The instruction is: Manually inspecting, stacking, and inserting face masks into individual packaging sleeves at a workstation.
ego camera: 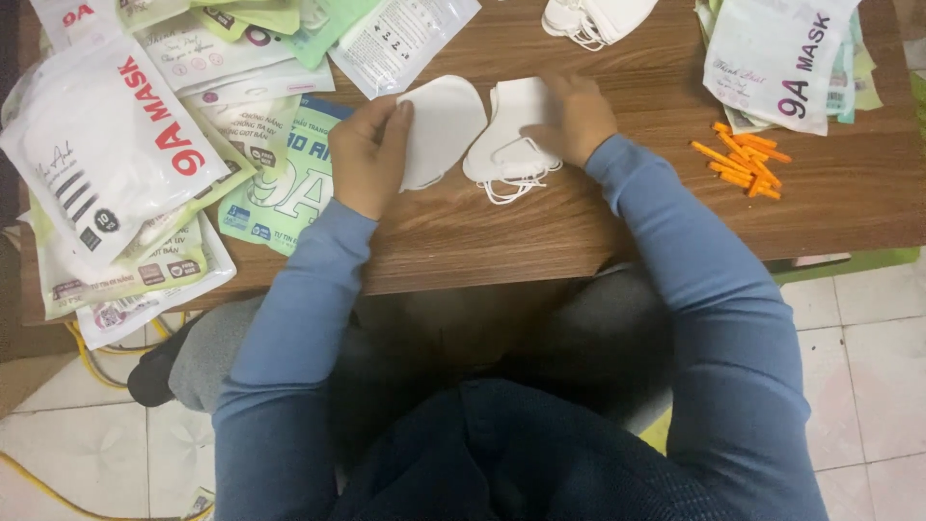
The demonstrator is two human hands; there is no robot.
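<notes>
Head view: left hand [369,159] pinches a white folded fabric face mask [442,128] by its edge, lifted off the brown wooden table [627,207]; right hand [572,118], fingers curled, presses the white mask stack [508,145] flat, steadying it.

White masks [502,135], orange sticks [743,159], wood-grain brown table [627,207], blue sleeves [675,251].

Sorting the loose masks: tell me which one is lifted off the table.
The white mask gripped in the left hand; the right-hand stack lies flat.
</notes>
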